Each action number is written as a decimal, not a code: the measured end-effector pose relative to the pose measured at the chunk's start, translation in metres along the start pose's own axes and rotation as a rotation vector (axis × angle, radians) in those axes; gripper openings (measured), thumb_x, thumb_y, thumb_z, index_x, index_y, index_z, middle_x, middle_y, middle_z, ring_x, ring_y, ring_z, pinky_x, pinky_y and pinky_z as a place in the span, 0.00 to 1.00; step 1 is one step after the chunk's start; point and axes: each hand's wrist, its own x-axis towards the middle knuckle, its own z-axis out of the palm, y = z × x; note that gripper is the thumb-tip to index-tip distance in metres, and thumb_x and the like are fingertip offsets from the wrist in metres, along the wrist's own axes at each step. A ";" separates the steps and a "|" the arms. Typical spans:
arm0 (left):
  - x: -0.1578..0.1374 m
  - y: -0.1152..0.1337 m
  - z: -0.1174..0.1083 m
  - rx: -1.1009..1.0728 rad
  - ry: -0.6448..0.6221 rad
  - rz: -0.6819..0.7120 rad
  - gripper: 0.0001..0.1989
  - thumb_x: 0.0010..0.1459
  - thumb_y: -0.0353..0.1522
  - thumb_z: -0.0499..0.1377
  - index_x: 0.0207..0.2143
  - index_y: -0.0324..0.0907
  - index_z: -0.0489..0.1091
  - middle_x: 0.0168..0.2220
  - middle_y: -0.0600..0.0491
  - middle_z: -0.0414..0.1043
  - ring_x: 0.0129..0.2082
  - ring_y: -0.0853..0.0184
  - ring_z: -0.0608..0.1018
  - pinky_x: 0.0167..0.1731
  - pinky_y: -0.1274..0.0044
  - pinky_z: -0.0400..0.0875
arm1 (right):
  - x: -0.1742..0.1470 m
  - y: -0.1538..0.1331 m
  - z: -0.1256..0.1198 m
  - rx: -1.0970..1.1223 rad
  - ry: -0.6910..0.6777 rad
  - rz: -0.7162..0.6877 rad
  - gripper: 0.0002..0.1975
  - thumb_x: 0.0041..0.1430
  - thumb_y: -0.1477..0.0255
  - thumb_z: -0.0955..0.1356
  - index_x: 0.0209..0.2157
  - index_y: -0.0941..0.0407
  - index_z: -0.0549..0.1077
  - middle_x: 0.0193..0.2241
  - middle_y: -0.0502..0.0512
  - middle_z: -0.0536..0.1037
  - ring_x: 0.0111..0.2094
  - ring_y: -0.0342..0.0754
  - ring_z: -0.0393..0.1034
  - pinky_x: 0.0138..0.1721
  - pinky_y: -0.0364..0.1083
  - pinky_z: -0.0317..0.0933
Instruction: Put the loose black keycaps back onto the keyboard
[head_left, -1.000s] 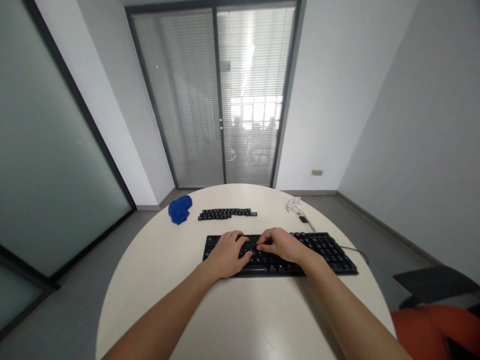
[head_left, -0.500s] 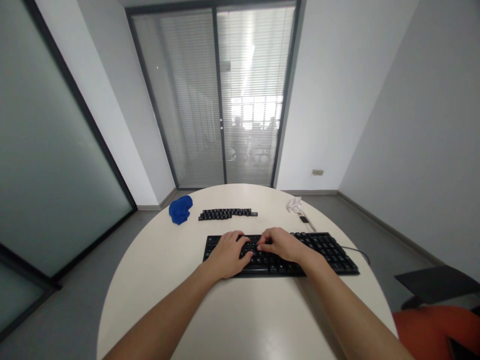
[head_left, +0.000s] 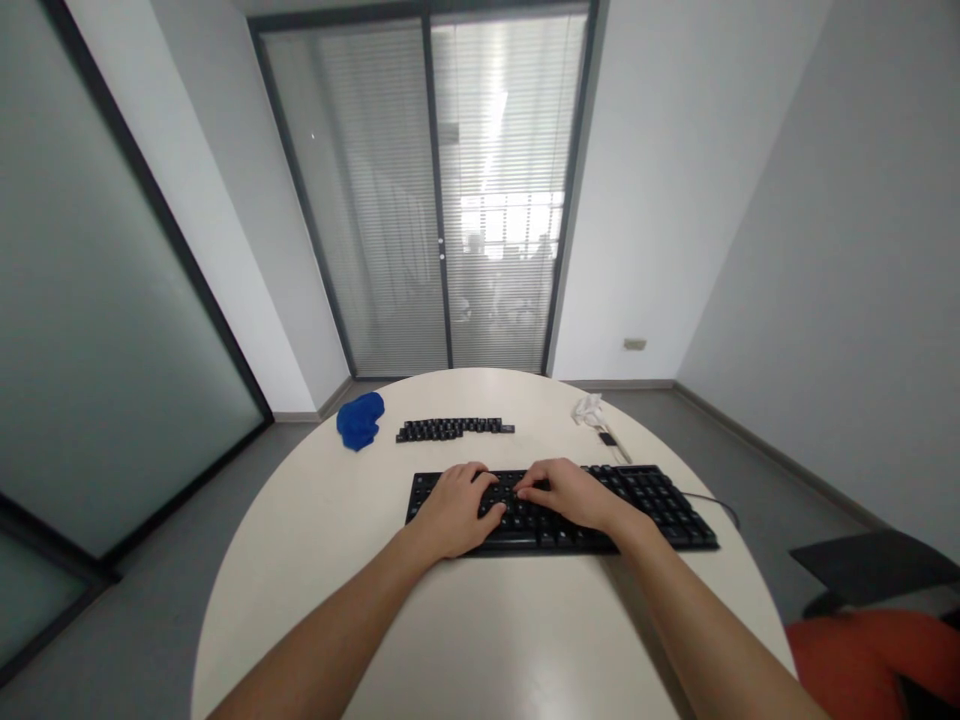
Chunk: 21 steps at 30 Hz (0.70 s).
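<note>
A black keyboard (head_left: 652, 500) lies across the round table in front of me. My left hand (head_left: 459, 510) rests on its left part, palm down, with thumb and fingers apart. Close beside it, my right hand (head_left: 566, 492) is over the middle of the keys, thumb and forefinger drawn together in a pinch. Whatever may be between those fingertips is too small to make out. Behind the keyboard, loose black keycaps (head_left: 450, 429) are laid out in rows.
A crumpled blue cloth (head_left: 360, 420) lies at the table's back left. At the back right are a white crumpled tissue (head_left: 589, 409) and a thin brush-like tool (head_left: 619, 446). A cable (head_left: 720, 502) runs off the keyboard's right end. An orange chair (head_left: 870, 660) stands at the right.
My right hand and forearm have shifted very slightly to the right, fingers still pinched. The left hand keeps its place on the keyboard.
</note>
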 end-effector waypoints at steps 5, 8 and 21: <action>0.007 -0.004 -0.003 -0.033 0.012 -0.061 0.13 0.64 0.39 0.57 0.48 0.43 0.71 0.47 0.48 0.75 0.48 0.57 0.75 0.52 0.66 0.70 | 0.000 0.008 -0.006 -0.097 0.070 -0.040 0.10 0.62 0.66 0.68 0.38 0.54 0.82 0.37 0.56 0.83 0.39 0.52 0.75 0.44 0.48 0.65; 0.017 -0.016 -0.007 0.021 0.047 -0.170 0.12 0.65 0.35 0.57 0.49 0.44 0.71 0.47 0.49 0.76 0.49 0.57 0.75 0.49 0.67 0.71 | 0.000 0.016 -0.008 -0.141 0.110 -0.038 0.11 0.63 0.66 0.68 0.39 0.54 0.81 0.38 0.57 0.82 0.41 0.52 0.74 0.46 0.49 0.65; 0.079 -0.087 -0.002 0.324 0.001 -0.207 0.11 0.63 0.27 0.57 0.46 0.43 0.73 0.47 0.44 0.74 0.52 0.53 0.70 0.50 0.64 0.67 | -0.002 0.021 -0.009 -0.120 0.108 -0.031 0.11 0.63 0.66 0.67 0.39 0.55 0.81 0.38 0.57 0.82 0.41 0.52 0.74 0.46 0.49 0.65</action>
